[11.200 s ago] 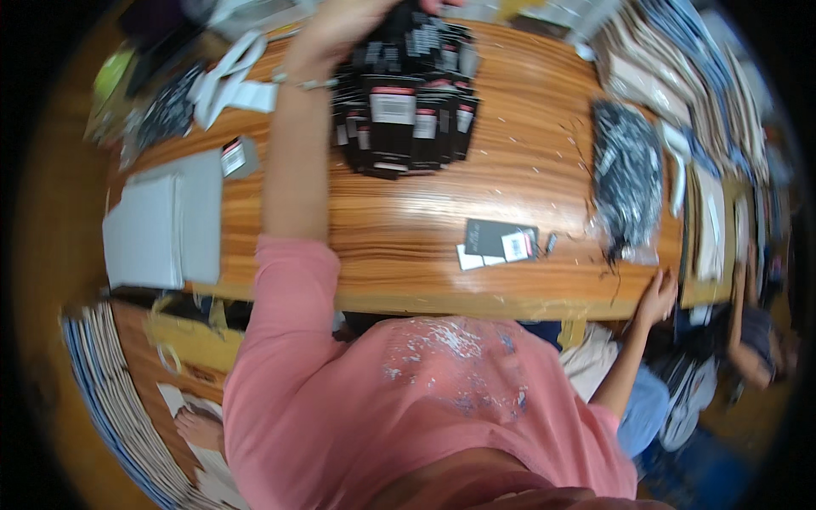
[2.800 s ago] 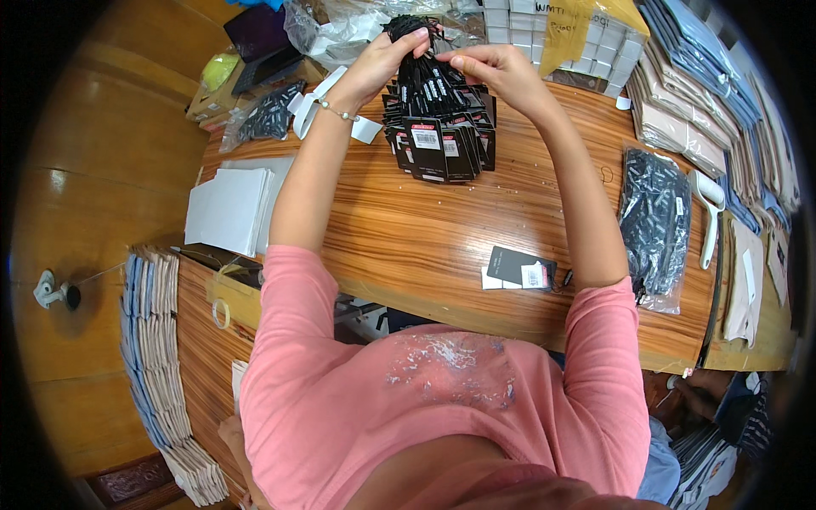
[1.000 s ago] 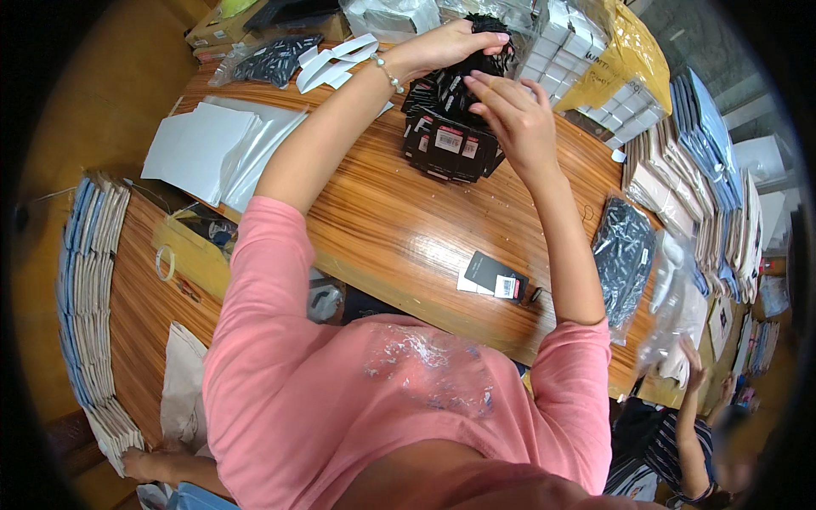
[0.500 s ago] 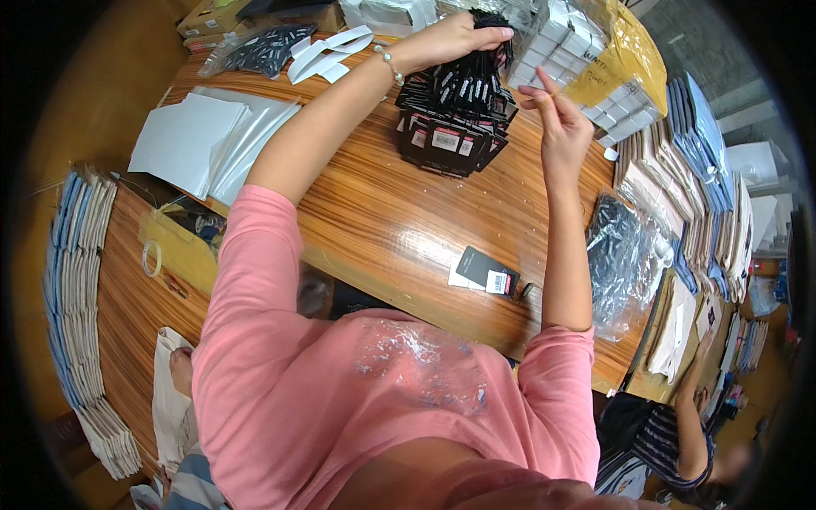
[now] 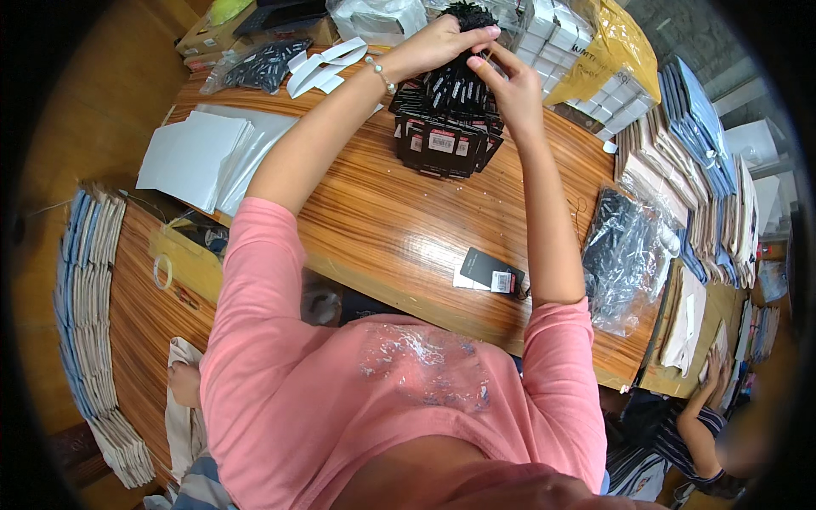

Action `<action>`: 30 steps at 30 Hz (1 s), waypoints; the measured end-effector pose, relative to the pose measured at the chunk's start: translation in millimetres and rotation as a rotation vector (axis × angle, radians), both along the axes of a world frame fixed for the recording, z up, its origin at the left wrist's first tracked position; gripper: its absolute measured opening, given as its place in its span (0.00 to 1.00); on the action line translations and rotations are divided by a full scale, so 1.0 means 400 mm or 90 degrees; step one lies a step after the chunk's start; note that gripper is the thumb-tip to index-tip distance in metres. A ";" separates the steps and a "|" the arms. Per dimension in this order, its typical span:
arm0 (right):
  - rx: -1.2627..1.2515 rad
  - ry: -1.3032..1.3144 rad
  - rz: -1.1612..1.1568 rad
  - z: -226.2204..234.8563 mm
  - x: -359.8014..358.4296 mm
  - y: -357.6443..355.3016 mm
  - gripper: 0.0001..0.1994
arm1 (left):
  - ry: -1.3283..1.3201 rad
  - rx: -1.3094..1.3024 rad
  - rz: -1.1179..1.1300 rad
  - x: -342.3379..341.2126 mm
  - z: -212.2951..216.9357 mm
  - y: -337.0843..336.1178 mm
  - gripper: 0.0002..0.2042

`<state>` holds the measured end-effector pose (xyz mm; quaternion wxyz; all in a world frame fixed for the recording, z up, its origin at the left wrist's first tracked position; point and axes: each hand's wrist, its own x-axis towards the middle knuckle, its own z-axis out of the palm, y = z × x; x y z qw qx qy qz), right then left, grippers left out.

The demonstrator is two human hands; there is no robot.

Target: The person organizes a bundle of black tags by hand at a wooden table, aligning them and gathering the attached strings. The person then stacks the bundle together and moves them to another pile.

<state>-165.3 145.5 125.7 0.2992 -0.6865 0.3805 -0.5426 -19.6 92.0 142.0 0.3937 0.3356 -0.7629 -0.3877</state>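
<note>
A thick bunch of black hang tags with white-and-red stickers hangs at the far middle of the table, tags downward. Its black cords are gathered at the top, with my left hand closed round them. My right hand is at the right side of the cords, thumb and fingers pinched together near my left fingertips. What that pinch holds is too small to make out. Nearer to me, a single dark hang tag with a white sticker lies on the wooden table, over a white card.
White sheets and clear plastic lie left. Bags of black pieces lie far left and right. Stacked white boxes, a yellow bag and folded garments line the right. Other people's hands show at both sides.
My right hand has moved left and in to the cords, from a spot apart on the right. My left hand keeps its grip, and the bunch has shifted slightly left.
</note>
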 end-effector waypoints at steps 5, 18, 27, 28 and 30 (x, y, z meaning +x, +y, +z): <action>0.130 -0.062 0.237 0.023 -0.034 -0.065 0.16 | 0.117 0.006 -0.087 -0.021 0.063 0.034 0.11; 0.238 -0.042 0.351 0.003 -0.015 -0.132 0.14 | 0.095 0.057 -0.089 -0.026 0.078 0.003 0.10; 0.278 -0.113 0.394 0.034 0.012 -0.100 0.09 | 0.063 0.225 0.034 -0.014 0.106 0.001 0.14; 0.285 -0.119 0.393 0.029 0.008 -0.105 0.08 | 0.090 0.263 0.037 -0.018 0.123 0.017 0.14; 0.299 -0.129 0.398 0.019 0.007 -0.119 0.08 | 0.177 0.314 0.018 -0.022 0.118 -0.006 0.14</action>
